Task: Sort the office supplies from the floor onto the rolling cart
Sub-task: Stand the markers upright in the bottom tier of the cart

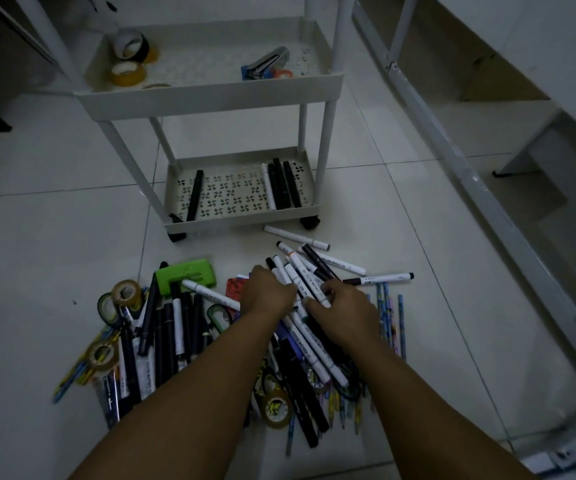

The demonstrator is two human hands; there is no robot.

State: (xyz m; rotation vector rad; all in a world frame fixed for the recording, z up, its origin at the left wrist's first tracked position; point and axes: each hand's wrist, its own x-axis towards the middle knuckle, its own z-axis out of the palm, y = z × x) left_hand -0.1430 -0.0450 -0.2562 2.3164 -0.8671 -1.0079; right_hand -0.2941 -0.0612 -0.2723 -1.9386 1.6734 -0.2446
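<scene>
Your left hand [268, 293] and right hand [343, 311] curling round white markers [309, 289] atop floor pile. Cart [210, 95]: bottom shelf carrying five markers; top three tape rolls [128, 73], one stapler [267, 62].

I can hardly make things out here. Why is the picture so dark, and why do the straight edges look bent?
Head view: dim room light, so the markers and both hands blend into gloom; faint glare on the floor tiles; the wide-angle lens bows the cart legs and frame at the edges.
</scene>
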